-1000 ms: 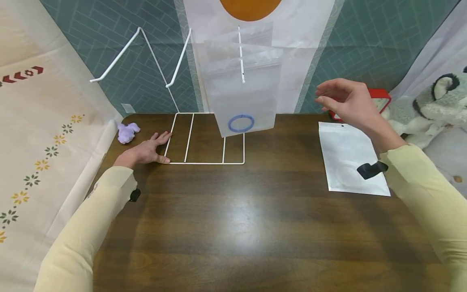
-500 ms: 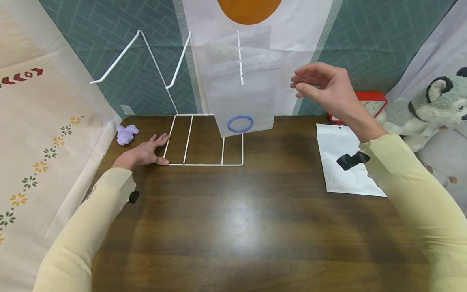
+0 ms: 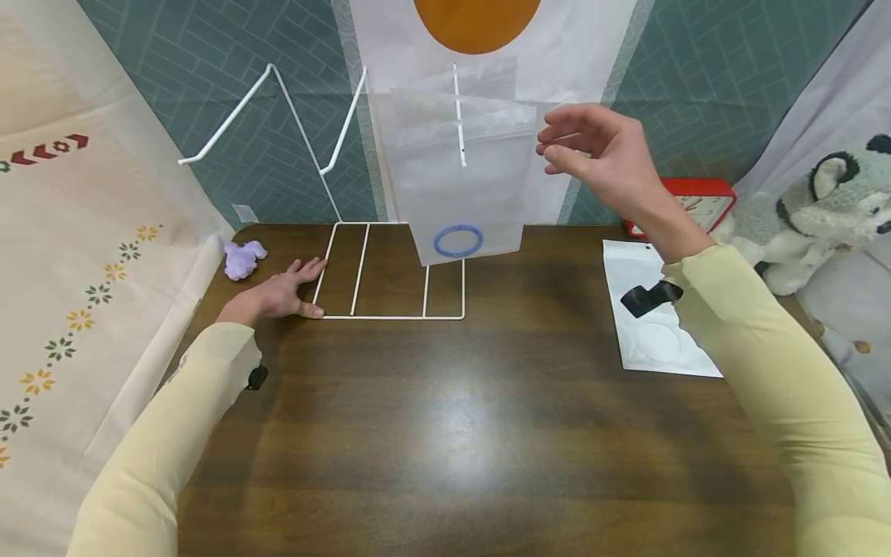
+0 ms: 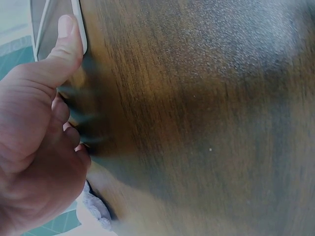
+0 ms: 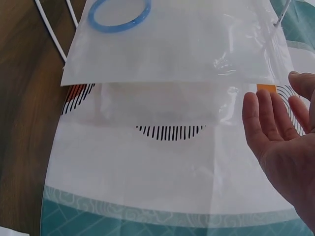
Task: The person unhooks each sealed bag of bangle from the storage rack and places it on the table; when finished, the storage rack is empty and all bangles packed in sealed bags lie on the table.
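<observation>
Right hand (image 3: 607, 157): moved left since earlier frame, loosely curved, empty, near bags (image 3: 487, 182).
Bags: hanging on white rack (image 3: 390, 317), upper centre.
Left hand (image 3: 280, 292): fingers spread, touching rack, left of centre.

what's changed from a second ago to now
The right hand moved leftward and a little higher in the head view, closer to the hanging bags; no grasp or release shows. The left hand stayed on the rack, and the bags and packet stayed put.
</observation>
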`<action>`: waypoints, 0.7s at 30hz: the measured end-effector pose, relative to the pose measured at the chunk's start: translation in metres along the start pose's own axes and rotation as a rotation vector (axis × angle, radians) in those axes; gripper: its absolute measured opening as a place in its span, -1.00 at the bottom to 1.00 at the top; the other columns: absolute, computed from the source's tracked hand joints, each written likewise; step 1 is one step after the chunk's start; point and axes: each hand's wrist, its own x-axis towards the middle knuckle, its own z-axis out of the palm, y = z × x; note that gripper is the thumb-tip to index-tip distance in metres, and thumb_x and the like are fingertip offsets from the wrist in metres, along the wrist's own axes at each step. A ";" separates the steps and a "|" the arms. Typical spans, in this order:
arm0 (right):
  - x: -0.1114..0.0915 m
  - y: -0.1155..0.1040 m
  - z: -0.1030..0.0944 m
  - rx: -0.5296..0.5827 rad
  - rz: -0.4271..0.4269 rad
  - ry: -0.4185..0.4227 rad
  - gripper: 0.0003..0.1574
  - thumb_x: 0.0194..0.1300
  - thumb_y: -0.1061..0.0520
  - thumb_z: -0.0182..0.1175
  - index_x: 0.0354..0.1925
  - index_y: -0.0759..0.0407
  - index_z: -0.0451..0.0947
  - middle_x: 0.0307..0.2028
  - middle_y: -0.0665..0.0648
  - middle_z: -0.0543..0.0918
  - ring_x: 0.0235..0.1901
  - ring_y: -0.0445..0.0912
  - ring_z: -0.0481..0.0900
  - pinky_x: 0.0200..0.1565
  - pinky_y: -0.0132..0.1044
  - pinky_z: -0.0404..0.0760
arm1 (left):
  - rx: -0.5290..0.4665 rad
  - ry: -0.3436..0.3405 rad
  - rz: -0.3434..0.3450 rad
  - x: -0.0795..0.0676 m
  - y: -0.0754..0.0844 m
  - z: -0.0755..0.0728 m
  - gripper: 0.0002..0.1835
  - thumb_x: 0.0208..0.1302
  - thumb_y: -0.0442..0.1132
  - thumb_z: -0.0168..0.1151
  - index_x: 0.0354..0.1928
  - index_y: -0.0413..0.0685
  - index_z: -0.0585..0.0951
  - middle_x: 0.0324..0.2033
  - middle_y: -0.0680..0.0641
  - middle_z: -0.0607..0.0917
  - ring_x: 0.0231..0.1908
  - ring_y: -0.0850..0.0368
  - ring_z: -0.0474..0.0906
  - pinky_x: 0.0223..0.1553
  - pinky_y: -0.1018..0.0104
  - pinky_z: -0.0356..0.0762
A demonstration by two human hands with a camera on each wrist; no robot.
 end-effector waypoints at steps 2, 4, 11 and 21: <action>0.001 0.000 0.001 -0.004 -0.002 0.000 -0.58 0.30 0.33 0.29 0.13 0.23 0.61 -0.06 0.21 0.69 -0.07 -0.02 0.68 -0.11 -0.33 0.65 | 0.000 0.002 0.001 0.000 0.000 0.000 0.16 0.18 0.03 0.45 0.58 -0.15 -0.11 0.55 -0.31 -0.20 0.47 -0.42 -0.40 0.31 -0.46 -0.25; 0.002 0.000 0.003 -0.006 -0.006 0.002 -0.57 0.30 0.34 0.29 0.14 0.23 0.61 -0.06 0.20 0.69 -0.07 -0.02 0.67 -0.10 -0.34 0.65 | -0.001 0.003 0.001 0.000 0.000 0.001 0.15 0.19 0.02 0.46 0.58 -0.15 -0.11 0.55 -0.30 -0.20 0.47 -0.42 -0.40 0.31 -0.46 -0.25; 0.005 -0.001 0.007 -0.055 -0.024 0.019 -0.55 0.29 0.34 0.30 0.15 0.20 0.61 -0.09 0.16 0.69 -0.09 -0.02 0.62 -0.02 -0.35 0.60 | -0.006 0.003 -0.011 0.000 0.000 0.001 0.15 0.19 0.01 0.45 0.58 -0.14 -0.11 0.55 -0.30 -0.20 0.47 -0.42 -0.40 0.30 -0.46 -0.17; 0.009 -0.007 0.015 -0.074 0.008 0.031 -0.58 0.26 0.27 0.36 0.11 0.15 0.65 -0.15 0.11 0.70 -0.17 0.00 0.60 -0.07 -0.36 0.57 | -0.001 0.005 -0.002 -0.001 0.001 0.000 0.14 0.20 -0.01 0.45 0.58 -0.16 -0.11 0.54 -0.31 -0.20 0.47 -0.42 -0.40 0.31 -0.44 -0.15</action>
